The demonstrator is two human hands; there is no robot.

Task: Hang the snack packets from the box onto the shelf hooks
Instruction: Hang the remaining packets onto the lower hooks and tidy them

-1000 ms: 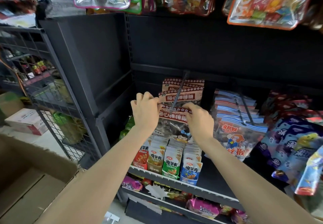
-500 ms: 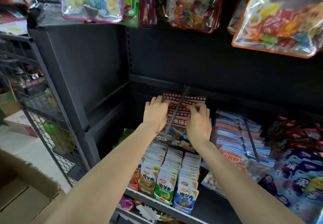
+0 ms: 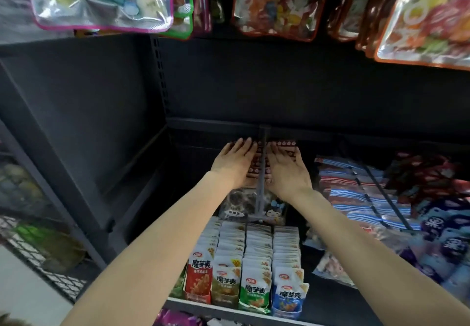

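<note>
Pushing the snack packets (image 3: 256,163) back along the hook (image 3: 262,173) is the step in hand, as I judge it: they are hanging on the dark prong at the left of the shelf, above the rows of small upright pouches (image 3: 254,269). The left hand (image 3: 235,164) and right hand (image 3: 287,170) are lying flat on the front packet, one at each side of the prong, each grip spread with fingers straight, pinching nothing. Doing this well probably means pressing evenly with both palms near the top edge, so the stack is sliding square toward the back rail (image 3: 229,123) rather than twisting or tearing at the hang hole. The striped packets (image 3: 356,188) on the neighbouring hook are hanging just beside the right hand, so keeping that wrist tucked in is wise.
</note>
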